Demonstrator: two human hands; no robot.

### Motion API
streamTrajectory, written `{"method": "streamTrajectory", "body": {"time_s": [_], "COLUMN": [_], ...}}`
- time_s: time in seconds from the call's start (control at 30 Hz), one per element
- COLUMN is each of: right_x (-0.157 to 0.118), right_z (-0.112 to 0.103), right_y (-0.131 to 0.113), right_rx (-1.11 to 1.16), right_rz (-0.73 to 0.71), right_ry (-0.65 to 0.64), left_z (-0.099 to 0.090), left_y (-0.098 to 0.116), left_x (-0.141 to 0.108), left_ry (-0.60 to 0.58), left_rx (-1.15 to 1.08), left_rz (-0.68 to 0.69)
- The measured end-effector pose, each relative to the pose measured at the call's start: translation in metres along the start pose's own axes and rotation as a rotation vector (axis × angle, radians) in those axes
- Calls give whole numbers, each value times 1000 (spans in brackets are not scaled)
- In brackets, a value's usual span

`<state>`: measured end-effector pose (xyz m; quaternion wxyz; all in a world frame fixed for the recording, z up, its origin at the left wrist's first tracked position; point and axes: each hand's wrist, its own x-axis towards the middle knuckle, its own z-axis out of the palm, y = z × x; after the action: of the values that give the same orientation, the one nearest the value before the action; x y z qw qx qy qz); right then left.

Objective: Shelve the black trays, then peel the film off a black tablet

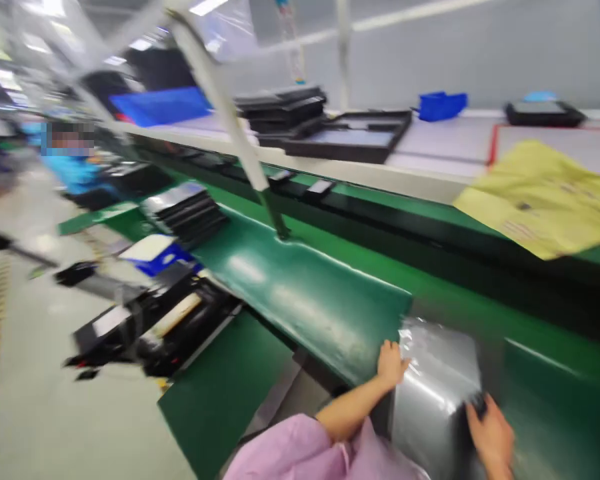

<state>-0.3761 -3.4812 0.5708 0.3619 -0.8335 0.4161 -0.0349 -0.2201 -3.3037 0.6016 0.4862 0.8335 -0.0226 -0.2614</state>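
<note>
- Head view: a shiny silver bag (437, 393) lies flat on the green tabletop (300, 300), close to the near edge, with both hands on it.
- The left hand (391, 364) rests on the bag's upper left corner, fingers spread fairly flat over the film. It presses rather than grips, as far as I can tell.
- The right hand (491, 437) sits at the bag's lower right side, fingers curled over a small dark object (477, 402). The blur hides whether it pinches that or the bag itself.
- So the bag lies between the two hands, touching both, and the pink sleeve (300, 450) comes in just below it.
- Risk, as I judge it: the film looks slick and so does the green mat, so a light push could send the bag sliding toward the near edge.
- A second risk: the film is already wrinkled near the left hand, and uneven pressure from the two hands could crease it further or trap air.
- The yellow sheet (545, 197) and the black trays (350, 133) sit well apart across the line, clear of the hands.
</note>
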Motion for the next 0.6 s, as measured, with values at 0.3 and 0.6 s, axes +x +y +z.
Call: {"method": "streamTrajectory", "body": {"time_s": [0.3,0.6], "right_x": [46,28], "right_z": [-18,-98], "right_y": [7,-22], "right_rx": [367,844], "right_rz": [227,-47], "right_ry": [146,68], "left_z": [45,17], "left_y": [33,111], "left_x": [14,-10], "left_ry": [93,-47], "left_rx": [-222,-433], "left_rz": [102,266]}}
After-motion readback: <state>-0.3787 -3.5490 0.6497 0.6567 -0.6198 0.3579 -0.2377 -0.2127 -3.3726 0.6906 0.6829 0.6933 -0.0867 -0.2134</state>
